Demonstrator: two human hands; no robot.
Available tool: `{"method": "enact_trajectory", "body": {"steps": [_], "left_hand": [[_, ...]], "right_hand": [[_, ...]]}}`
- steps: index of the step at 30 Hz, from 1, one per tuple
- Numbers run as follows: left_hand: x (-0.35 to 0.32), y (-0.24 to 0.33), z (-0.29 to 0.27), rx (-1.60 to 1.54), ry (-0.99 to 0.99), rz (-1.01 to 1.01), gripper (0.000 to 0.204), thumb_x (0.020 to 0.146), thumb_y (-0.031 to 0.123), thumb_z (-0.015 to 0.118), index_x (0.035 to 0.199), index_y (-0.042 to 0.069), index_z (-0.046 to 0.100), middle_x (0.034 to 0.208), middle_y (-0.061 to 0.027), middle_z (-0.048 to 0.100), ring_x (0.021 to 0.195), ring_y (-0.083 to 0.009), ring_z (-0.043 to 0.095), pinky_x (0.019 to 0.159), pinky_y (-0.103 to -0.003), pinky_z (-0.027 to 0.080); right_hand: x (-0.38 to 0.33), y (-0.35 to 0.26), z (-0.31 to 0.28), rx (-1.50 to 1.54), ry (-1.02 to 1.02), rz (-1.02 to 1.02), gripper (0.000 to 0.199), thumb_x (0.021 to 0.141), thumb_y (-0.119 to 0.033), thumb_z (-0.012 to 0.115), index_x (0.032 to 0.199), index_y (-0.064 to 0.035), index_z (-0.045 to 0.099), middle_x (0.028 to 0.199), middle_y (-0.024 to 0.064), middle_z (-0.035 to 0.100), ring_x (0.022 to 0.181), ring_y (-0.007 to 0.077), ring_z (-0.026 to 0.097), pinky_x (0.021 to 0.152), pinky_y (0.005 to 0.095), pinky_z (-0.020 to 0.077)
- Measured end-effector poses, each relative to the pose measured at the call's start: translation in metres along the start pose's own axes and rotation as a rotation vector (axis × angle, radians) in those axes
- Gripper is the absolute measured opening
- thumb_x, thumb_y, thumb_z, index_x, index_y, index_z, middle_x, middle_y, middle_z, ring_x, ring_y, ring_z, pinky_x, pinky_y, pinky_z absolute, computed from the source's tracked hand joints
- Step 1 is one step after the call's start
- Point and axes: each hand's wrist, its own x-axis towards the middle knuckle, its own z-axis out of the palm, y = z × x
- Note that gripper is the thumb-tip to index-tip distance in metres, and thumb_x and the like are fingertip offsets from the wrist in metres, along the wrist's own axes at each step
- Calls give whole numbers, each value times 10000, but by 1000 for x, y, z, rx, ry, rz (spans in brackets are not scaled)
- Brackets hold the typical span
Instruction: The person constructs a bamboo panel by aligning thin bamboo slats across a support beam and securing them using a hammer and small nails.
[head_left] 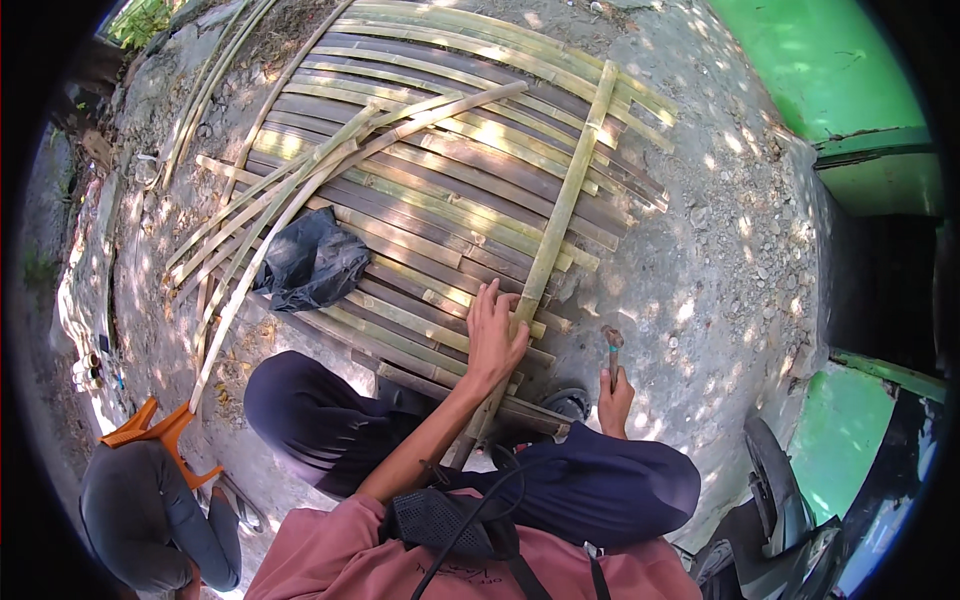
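Observation:
My left hand (492, 338) rests at the near part of a long bamboo crosspiece (562, 205). Its thumb and forefinger come together against the bamboo, the other fingers reaching forward; anything pinched there is too small to make out. Under the crosspiece lie many split bamboo slats (440, 215), side by side like a panel. In my right hand (615, 403), to the right of the panel, a hammer (612, 345) is held upright by its handle, head up and apart from the bamboo.
A crumpled black plastic bag (312, 260) lies on the slats, beside loose bamboo strips (290, 200). At lower left sits another person (150, 510) near an orange thing (165, 435). Rough ground (700, 270) runs to a green wall (815, 65). A motorbike (775, 500) stands lower right.

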Motion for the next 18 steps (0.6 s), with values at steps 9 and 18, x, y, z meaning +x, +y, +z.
{"method": "enact_trajectory", "body": {"steps": [9, 18], "left_hand": [[11, 113, -341, -38, -123, 161, 365, 989, 113, 759, 1327, -6, 689, 1256, -174, 749, 1172, -311, 727, 1019, -397, 547], [60, -193, -335, 423, 82, -80, 137, 860, 5, 730, 974, -16, 803, 932, -233, 795, 884, -353, 798, 819, -424, 628]], "right_hand": [[-1, -11, -30, -167, 113, 1, 339, 1099, -284, 652, 903, -21, 569, 679, 180, 526, 605, 369, 487, 609, 472, 391], [5, -6, -54, -83, 209, -104, 369, 1114, -259, 657, 854, -38, 515, 663, 62, 403, 610, 181, 396, 582, 398, 345]]}}
